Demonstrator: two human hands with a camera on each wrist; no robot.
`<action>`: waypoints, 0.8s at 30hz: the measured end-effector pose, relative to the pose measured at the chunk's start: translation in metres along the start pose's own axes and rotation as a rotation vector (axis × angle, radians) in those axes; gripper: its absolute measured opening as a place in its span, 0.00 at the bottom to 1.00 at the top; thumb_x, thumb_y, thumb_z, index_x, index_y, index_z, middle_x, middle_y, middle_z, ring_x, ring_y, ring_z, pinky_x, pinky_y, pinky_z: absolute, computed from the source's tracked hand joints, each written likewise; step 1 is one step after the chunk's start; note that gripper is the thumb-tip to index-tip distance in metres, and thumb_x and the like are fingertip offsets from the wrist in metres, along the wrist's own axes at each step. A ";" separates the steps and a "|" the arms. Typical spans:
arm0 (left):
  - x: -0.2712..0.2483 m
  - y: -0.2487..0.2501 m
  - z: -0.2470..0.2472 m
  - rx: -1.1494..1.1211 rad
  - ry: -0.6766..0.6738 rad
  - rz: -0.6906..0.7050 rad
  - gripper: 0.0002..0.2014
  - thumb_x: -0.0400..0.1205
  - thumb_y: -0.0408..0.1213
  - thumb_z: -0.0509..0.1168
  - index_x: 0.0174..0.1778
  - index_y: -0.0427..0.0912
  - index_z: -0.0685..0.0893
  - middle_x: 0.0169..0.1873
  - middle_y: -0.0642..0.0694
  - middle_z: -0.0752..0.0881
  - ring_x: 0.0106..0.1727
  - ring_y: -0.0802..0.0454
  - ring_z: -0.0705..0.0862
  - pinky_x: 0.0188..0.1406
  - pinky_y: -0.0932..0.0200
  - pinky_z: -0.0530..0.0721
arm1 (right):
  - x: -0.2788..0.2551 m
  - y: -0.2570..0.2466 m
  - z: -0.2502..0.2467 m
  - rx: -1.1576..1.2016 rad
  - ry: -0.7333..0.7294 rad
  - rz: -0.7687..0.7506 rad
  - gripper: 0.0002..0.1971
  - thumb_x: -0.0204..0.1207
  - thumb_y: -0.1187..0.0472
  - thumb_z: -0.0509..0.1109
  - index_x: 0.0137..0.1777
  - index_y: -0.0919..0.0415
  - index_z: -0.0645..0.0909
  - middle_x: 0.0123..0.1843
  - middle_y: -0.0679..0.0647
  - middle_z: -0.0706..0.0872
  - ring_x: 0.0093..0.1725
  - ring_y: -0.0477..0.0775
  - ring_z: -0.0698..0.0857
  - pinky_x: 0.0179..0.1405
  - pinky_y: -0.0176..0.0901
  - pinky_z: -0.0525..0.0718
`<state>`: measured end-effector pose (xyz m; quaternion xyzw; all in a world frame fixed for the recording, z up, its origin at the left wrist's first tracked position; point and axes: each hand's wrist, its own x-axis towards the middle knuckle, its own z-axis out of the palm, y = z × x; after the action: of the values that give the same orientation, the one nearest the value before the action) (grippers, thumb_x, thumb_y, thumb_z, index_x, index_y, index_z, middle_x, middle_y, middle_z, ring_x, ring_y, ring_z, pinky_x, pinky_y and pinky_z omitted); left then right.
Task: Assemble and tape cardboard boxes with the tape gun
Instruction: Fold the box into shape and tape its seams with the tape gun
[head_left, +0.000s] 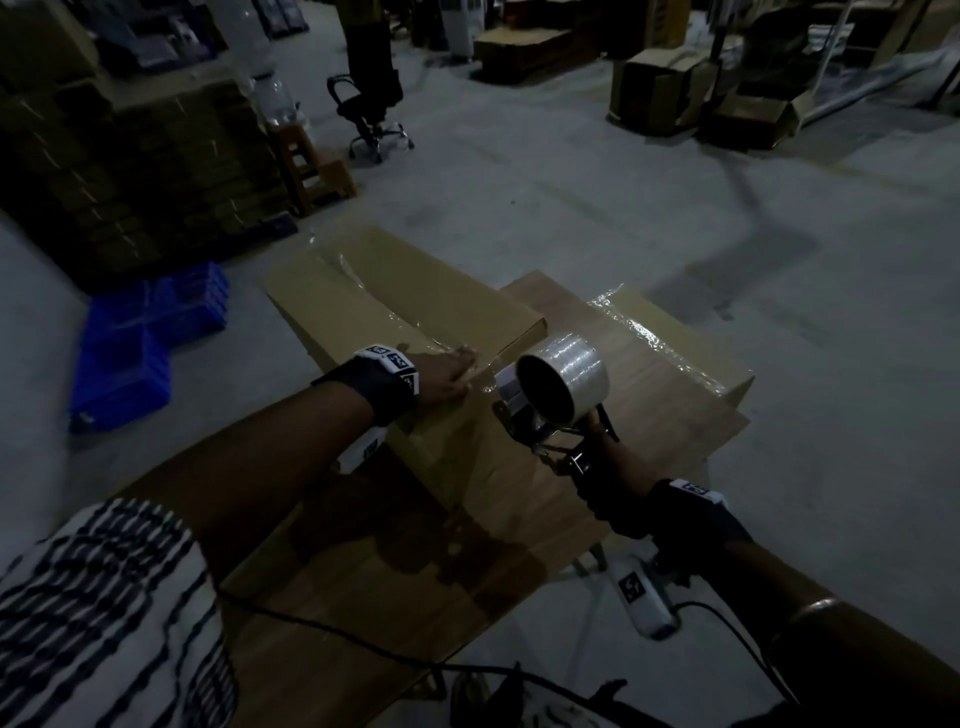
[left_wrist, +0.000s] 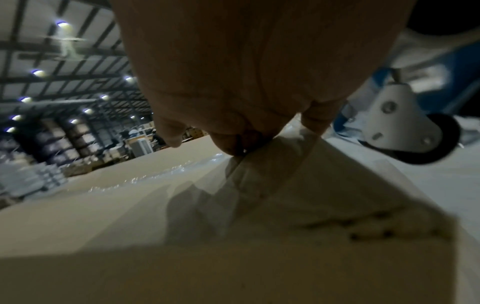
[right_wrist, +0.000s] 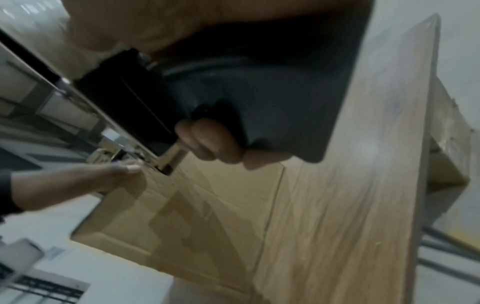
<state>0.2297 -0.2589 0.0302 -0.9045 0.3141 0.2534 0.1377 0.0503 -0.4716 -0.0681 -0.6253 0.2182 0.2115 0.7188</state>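
Cardboard: two boxes, both closed, contents hidden. Near box (head_left: 395, 312) overhanging surface (head_left: 597, 467) left edge, left hand (head_left: 441, 376) flat, fingers straight, pressing tape (head_left: 363, 291). Second box (head_left: 670, 343) at far right corner. One tape gun (head_left: 550, 400), gripped in right hand (head_left: 618, 488).

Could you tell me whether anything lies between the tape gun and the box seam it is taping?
Nothing visible does. The right hand grips the tape gun just off the box edge, and the left hand presses the tape down beside it, not across its path.
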 end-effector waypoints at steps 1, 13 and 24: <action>0.000 0.001 -0.003 -0.021 0.027 -0.003 0.31 0.90 0.50 0.49 0.86 0.45 0.47 0.85 0.48 0.51 0.84 0.47 0.59 0.78 0.47 0.57 | 0.001 0.002 -0.001 0.006 0.012 0.001 0.57 0.44 0.08 0.60 0.51 0.63 0.80 0.24 0.50 0.72 0.19 0.47 0.65 0.19 0.35 0.64; 0.036 0.029 -0.004 0.094 0.217 0.082 0.21 0.86 0.53 0.56 0.76 0.63 0.70 0.85 0.50 0.45 0.84 0.38 0.43 0.72 0.20 0.61 | 0.015 0.020 -0.003 0.063 0.065 -0.011 0.58 0.39 0.08 0.64 0.48 0.64 0.83 0.24 0.53 0.76 0.20 0.50 0.70 0.21 0.37 0.67; 0.067 0.039 -0.013 0.120 0.195 0.127 0.16 0.85 0.38 0.62 0.68 0.48 0.84 0.85 0.40 0.46 0.84 0.33 0.46 0.83 0.46 0.47 | 0.018 0.014 0.000 0.089 0.051 0.022 0.37 0.69 0.16 0.53 0.41 0.52 0.76 0.23 0.50 0.73 0.17 0.47 0.66 0.19 0.35 0.65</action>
<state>0.2549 -0.3278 0.0010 -0.8933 0.3973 0.1531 0.1442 0.0574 -0.4697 -0.0897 -0.5955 0.2522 0.1936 0.7378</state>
